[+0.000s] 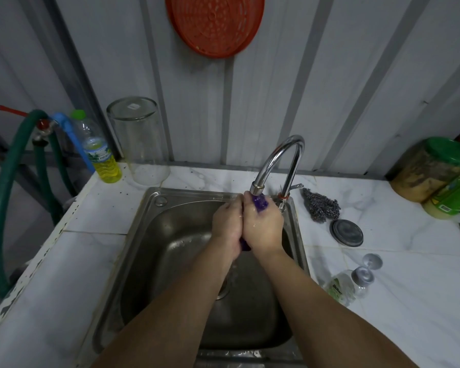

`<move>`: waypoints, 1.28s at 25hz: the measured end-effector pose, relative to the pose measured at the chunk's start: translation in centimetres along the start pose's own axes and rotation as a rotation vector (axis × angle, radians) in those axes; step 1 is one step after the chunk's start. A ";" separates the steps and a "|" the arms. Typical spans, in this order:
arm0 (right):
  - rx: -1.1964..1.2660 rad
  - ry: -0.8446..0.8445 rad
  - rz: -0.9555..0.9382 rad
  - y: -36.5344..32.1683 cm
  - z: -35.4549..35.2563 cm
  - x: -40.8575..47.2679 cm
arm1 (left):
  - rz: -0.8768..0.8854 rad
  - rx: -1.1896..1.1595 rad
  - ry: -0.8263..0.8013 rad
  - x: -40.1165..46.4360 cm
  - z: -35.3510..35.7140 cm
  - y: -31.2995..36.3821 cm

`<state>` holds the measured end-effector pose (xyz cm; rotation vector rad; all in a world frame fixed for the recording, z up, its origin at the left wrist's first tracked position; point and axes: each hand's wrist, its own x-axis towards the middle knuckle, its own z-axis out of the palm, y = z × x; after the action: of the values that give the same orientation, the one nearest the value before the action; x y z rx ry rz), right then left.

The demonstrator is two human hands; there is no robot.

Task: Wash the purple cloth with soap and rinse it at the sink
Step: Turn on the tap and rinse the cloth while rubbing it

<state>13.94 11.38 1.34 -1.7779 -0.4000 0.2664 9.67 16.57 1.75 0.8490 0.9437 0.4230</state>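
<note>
Purple cloth (259,203): bunched between both hands directly under the faucet spout, above the sink basin; one purple end showing at the fingertips, another at the wrists.
Left hand (227,224): fingers curled round the cloth, pressed against the right hand.
Right hand (263,226): fingers wrapped round the cloth, wet, knuckles up; both forearms reaching in from the lower edge over the basin.
Chrome gooseneck faucet (279,160): arched, spout end touching the cloth; lever handle at its base, right rear corner of the sink.
Stainless steel sink (154,235): single basin, wet, drain partly hidden by the left forearm; thin stream of water falling below the hands.
Steel wool scrubber (321,208): on the counter just right of the faucet.
Round metal lid (346,232): flat on the counter, near the scrubber, nearer side.
Clear pump bottle (349,284): lying on its side beside the sink's right rim, silver pump head pointing away.
Green-lidded jar (430,168): far right of the counter, with a green-labelled container just beside it.
Inverted clear glass jar (141,139): rear left of the sink.
Bottle of yellow liquid (101,155): green cap, left of the glass jar.
Green hose (3,197): looping past the counter's left edge, joined to a tap with a blue pipe.
White marble-pattern counter (396,301): wet specks near the sink.
Corrugated grey wall (316,75): behind, with an orange plastic basket (214,23) hanging on it.
</note>
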 end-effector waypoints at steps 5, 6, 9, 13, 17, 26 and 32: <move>0.214 0.031 0.490 0.4 0.9 1.5 | 0.111 0.131 0.069 0.2 0.2 -0.3; 0.301 0.019 0.574 0.5 0.8 1.6 | 0.119 0.144 0.073 0.3 0.2 -0.4; 0.492 -0.054 0.656 0.7 0.3 1.9 | 0.078 0.101 0.097 0.5 0.2 -0.1; 0.545 -0.022 0.585 2.0 -0.5 1.0 | -0.054 0.003 0.114 1.4 0.0 1.3; 0.541 -0.021 0.264 2.3 -1.0 -2.0 | -0.118 -0.084 0.091 1.7 0.3 1.7; 0.144 -0.040 -0.062 1.2 -0.1 -1.2 | 0.040 -0.068 0.021 1.0 0.2 0.0; 0.055 0.039 0.196 0.3 0.8 1.0 | 0.073 0.085 0.125 1.6 0.2 0.0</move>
<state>14.58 12.39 0.92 -1.7673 -0.1891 0.3764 10.65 17.49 0.94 0.9449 1.0544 0.5056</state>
